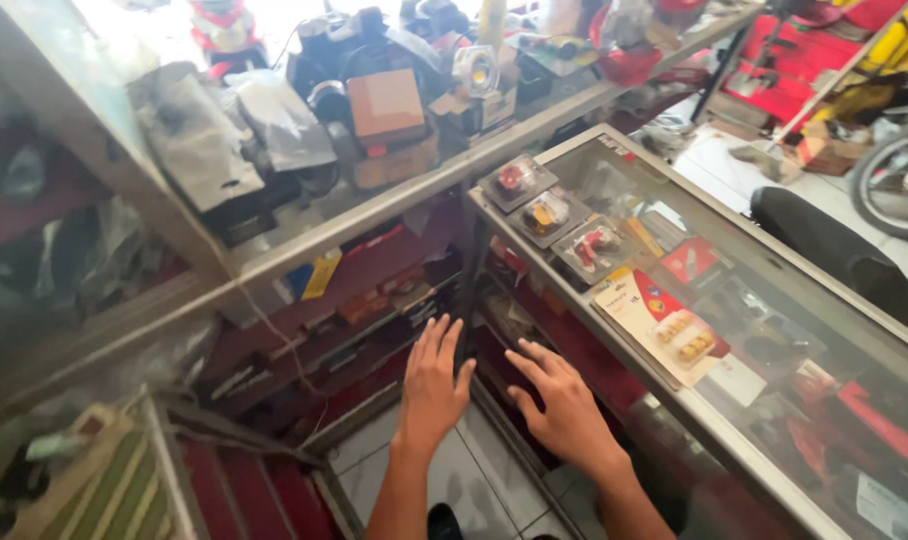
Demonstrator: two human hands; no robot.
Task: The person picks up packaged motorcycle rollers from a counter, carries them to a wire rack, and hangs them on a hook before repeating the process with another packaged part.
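1. The view looks down from head height into a crowded parts shop, with two bare hands stretched out in front.
2. The left hand [434, 385] is flat, fingers spread open and holding nothing. It hovers before the low shelves [359, 330] packed with small boxed parts.
3. The right hand [564, 405] is also open and empty, fingers splayed. It sits just beside the front corner of a glass display desk [774, 260], near its lower edge.
4. On the desk's glass top lie three clear blister packs [554, 212] of small parts in a row. Next to them lies a white and red card pack with gold rollers [674, 335].
5. A long metal shelf [394, 200] above carries a brown cardboard box [386, 105] and grey plastic-wrapped parts [194, 135].
6. White floor tiles [474, 485] show beneath the hands.
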